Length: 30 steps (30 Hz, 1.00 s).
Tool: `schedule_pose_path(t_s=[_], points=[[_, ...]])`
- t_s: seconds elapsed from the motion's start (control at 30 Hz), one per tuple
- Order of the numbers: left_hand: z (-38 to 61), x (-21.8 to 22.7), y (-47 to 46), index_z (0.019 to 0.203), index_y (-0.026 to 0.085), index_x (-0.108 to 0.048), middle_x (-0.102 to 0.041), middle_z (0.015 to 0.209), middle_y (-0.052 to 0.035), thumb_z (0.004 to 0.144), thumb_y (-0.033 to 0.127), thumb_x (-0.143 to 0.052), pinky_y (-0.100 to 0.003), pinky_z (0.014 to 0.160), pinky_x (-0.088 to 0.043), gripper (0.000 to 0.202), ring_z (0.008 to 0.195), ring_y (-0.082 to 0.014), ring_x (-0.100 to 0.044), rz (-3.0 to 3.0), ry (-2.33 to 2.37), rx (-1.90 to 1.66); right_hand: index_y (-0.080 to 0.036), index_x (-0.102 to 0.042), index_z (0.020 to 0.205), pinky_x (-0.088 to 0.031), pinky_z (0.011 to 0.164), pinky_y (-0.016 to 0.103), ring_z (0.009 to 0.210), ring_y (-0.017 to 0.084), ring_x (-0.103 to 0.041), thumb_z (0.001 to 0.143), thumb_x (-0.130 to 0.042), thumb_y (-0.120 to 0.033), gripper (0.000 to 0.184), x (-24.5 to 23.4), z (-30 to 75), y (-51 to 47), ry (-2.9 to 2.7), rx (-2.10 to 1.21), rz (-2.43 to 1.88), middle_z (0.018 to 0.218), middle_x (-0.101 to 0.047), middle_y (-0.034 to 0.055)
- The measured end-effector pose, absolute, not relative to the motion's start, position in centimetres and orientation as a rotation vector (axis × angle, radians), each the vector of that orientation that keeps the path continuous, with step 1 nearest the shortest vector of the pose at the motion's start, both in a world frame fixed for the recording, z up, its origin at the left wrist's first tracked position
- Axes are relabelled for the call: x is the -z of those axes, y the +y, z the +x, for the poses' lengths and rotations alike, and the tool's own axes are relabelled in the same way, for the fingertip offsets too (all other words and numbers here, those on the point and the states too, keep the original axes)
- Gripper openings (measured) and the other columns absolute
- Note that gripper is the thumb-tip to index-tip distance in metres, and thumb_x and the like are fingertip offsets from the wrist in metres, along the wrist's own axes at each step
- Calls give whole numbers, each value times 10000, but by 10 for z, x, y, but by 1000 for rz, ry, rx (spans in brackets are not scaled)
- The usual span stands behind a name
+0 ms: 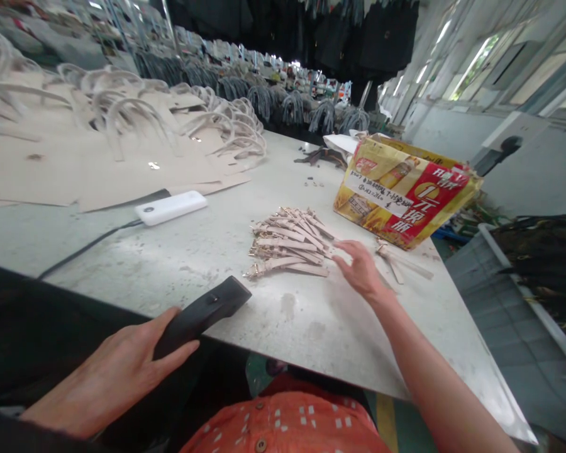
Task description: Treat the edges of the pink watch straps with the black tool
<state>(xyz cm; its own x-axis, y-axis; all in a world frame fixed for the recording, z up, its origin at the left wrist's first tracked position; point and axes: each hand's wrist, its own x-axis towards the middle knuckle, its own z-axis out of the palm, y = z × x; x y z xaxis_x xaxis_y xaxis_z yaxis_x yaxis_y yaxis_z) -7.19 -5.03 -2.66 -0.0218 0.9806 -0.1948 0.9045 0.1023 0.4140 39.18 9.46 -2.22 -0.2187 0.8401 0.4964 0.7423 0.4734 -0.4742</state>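
My left hand, low at the left, is closed around a long black flat piece with a small stud on it; its exact kind is unclear. The far end of this piece reaches over the table's front edge. On the table beyond lies a pile of short pale pink straps, their metal clasps mostly facing left. My right hand is at the pile's right side, thumb and fingers apart, with nothing visible in it. The fingertips are close to the strap ends; whether they touch is unclear.
A yellow and red cardboard box stands at the right, with a few loose straps before it. A white device with a cable lies left. Pale pieces with looped handles cover the back left. A grey bin stands beyond the right edge.
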Motion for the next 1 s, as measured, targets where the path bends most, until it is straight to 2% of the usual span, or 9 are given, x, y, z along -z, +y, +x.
schedule_pose_path(t_s=[0.07, 0.17, 0.3, 0.4, 0.53, 0.63, 0.8, 0.9, 1.0], points=[[-71, 27, -52, 1172, 323, -768, -947, 882, -54, 970, 848, -601, -444, 847, -637, 587, 959, -450, -954, 1827, 1972, -231, -314, -986, 1381, -659, 1208, 562, 1313, 366, -812, 1138, -1010, -332, 245, 28, 350, 100, -2208, -392, -1237, 1337, -939, 133], [-69, 23, -57, 1179, 292, -784, -969, 956, -98, 1002, 819, -572, -446, 849, -639, 595, 975, -444, -961, 1820, 1943, -238, -335, -960, 1427, -608, 1183, 523, 1254, 336, -764, 1143, -1043, -440, 313, 29, 300, 108, -2454, -562, -1143, 1282, -917, 101], [-66, 15, -65, 1152, 303, -796, -938, 883, -48, 1030, 756, -547, -429, 810, -615, 531, 878, -395, -942, 1776, 1910, -226, -324, -946, 1201, -541, 1098, 448, 1120, 303, -674, 1194, -1004, -436, 127, 25, 273, 118, -2521, -517, -1180, 1065, -823, 43], [-61, 11, -67, 1125, 312, -785, -921, 825, -38, 996, 745, -577, -435, 781, -626, 497, 834, -400, -925, 1751, 1950, -208, -266, -892, 1039, -538, 1076, 416, 1089, 280, -669, 1240, -934, -310, 210, 25, 274, 118, -2529, -497, -1155, 1050, -785, 49], [-53, 0, -65, 1107, 320, -784, -944, 859, -53, 957, 734, -618, -436, 795, -650, 471, 864, -398, -936, 1752, 1941, -233, -247, -901, 1175, -602, 1053, 384, 1160, 268, -765, 1217, -870, -150, 110, 30, 289, 94, -2459, -583, -1050, 1250, -828, 83], [-46, -11, -65, 1116, 315, -794, -949, 879, -65, 924, 733, -640, -420, 782, -648, 485, 850, -381, -935, 1718, 1906, -220, -257, -905, 1222, -624, 1018, 373, 1131, 267, -793, 1166, -873, -101, 168, 42, 305, 62, -2474, -654, -1036, 1241, -831, 73], [-40, -12, -67, 1149, 312, -788, -949, 904, -77, 920, 754, -619, -419, 793, -636, 525, 846, -367, -918, 1753, 1883, -187, -268, -932, 1471, -639, 1028, 397, 1173, 297, -808, 1159, -832, -102, 367, 65, 321, 21, -2413, -675, -1135, 1235, -852, 98], [-36, -7, -65, 1197, 304, -791, -972, 1018, -120, 942, 760, -594, -448, 884, -664, 559, 964, -396, -943, 1808, 1836, -135, -268, -973, 1336, -643, 1053, 429, 1162, 312, -794, 1098, -880, -124, 294, 72, 317, 17, -2368, -653, -1160, 1187, -858, 98], [-29, -8, -63, 1236, 302, -798, -975, 1096, -130, 993, 706, -590, -452, 943, -682, 515, 1077, -403, -957, 1817, 1818, -61, -259, -967, 1188, -655, 1049, 463, 1165, 340, -785, 1022, -991, -217, 173, 77, 307, 18, -2341, -595, -1204, 1184, -865, 111]])
